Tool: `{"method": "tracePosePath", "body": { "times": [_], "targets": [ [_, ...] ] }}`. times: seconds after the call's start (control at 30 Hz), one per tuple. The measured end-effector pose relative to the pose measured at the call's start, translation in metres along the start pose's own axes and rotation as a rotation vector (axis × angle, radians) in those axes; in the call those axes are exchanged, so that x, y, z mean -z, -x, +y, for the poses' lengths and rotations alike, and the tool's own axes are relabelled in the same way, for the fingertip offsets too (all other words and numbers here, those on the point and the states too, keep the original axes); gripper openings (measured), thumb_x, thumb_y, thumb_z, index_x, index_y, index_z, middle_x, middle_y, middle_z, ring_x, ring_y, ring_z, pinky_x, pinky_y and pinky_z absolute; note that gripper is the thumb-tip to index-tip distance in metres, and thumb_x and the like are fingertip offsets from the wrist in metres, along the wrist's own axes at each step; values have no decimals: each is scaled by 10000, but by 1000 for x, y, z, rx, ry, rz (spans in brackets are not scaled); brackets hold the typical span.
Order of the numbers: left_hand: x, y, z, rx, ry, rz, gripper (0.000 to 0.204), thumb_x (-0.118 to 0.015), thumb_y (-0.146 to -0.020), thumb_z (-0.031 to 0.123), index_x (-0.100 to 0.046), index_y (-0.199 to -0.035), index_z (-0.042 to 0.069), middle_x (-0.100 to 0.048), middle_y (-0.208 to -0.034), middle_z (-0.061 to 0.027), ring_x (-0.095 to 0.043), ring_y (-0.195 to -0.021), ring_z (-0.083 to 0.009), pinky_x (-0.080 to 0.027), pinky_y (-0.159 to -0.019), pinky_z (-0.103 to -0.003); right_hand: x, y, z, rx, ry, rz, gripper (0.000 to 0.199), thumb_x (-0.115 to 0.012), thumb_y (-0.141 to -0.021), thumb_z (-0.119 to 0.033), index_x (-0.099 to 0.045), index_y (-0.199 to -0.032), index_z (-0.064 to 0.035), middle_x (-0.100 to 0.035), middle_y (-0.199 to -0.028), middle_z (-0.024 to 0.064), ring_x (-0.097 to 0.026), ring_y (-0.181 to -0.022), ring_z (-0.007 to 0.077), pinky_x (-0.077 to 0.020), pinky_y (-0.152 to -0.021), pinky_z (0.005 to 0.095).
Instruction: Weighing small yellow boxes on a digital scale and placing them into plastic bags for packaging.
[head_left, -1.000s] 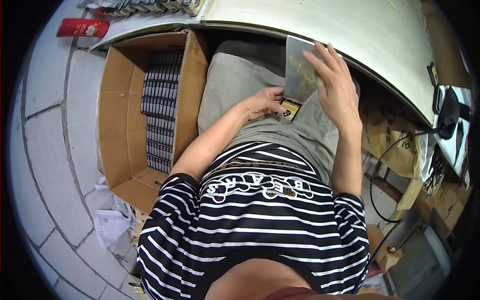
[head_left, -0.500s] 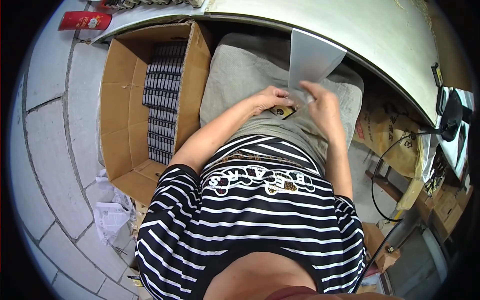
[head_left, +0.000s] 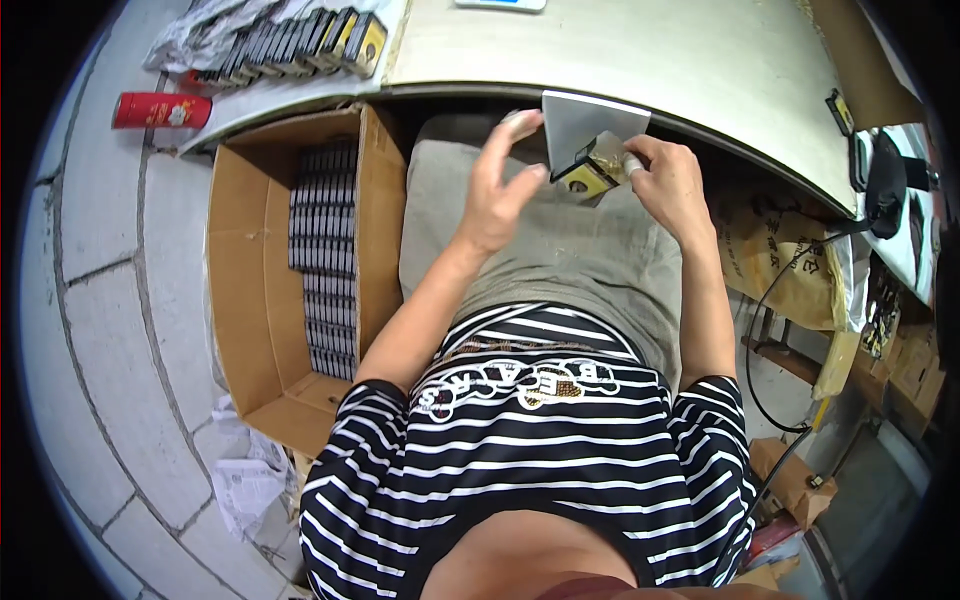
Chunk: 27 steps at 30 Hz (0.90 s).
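Note:
My right hand (head_left: 668, 182) holds a clear plastic bag (head_left: 590, 128) by its lower edge, just under the table's front edge. A small yellow and black packaged item (head_left: 584, 178) sits at the bag's mouth, between both hands. My left hand (head_left: 500, 185) is raised beside it with fingers spread, its fingertips touching the item's left side. Both hands are over my lap, which is covered in grey cloth (head_left: 560, 250).
An open cardboard box (head_left: 245, 290) with several dark packets in rows stands on the floor at my left. A white table (head_left: 640, 60) curves ahead, with a row of packets (head_left: 290, 40) at its left end. A red can (head_left: 160, 110) lies on the floor. Cables and brown bags are at right.
Both hands rose from my lap toward the table edge. The bag came up with my right hand, and the yellow and black item now sits at its opening.

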<state>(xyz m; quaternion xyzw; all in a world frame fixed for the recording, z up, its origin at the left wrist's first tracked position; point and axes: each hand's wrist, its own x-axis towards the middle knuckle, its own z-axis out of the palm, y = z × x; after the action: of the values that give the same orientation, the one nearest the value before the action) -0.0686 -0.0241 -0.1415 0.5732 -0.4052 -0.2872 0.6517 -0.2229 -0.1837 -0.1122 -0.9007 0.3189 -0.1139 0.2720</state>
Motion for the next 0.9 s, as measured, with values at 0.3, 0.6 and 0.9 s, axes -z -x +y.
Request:
{"method": "tracePosePath", "body": {
  "times": [0.3,0.6,0.9],
  "targets": [
    [18,2,-13,164,245,139,405,-515,-850,-8,-477,-1251,-51,-594,-1143,-157,-608,-1017,-221,-449,-918,-313,37,-37,-34,-156,-589,-113,125,-567,-821,-4,-655,-881,62,-635,-696,63,-588,-573,103,-479,-530,242],
    [20,-39,-10,145,158,171,231,-501,-909,-15,-564,-1126,-65,-655,-968,-129,-648,-889,-204,-517,-839,-312,17,-234,-33,-186,-886,-16,179,-550,-826,-35,-643,-931,78,-655,-699,128,-632,-546,153,-506,-477,256],
    [36,-118,2,-263,-219,402,146,-488,-918,-48,-600,-1010,-65,-639,-894,-110,-607,-781,-140,-496,-676,-226,84,-295,128,-7,-19,531,320,-531,-790,-32,-650,-1084,16,-681,-1011,191,-665,-950,285,-491,-886,343]
  ]
}}
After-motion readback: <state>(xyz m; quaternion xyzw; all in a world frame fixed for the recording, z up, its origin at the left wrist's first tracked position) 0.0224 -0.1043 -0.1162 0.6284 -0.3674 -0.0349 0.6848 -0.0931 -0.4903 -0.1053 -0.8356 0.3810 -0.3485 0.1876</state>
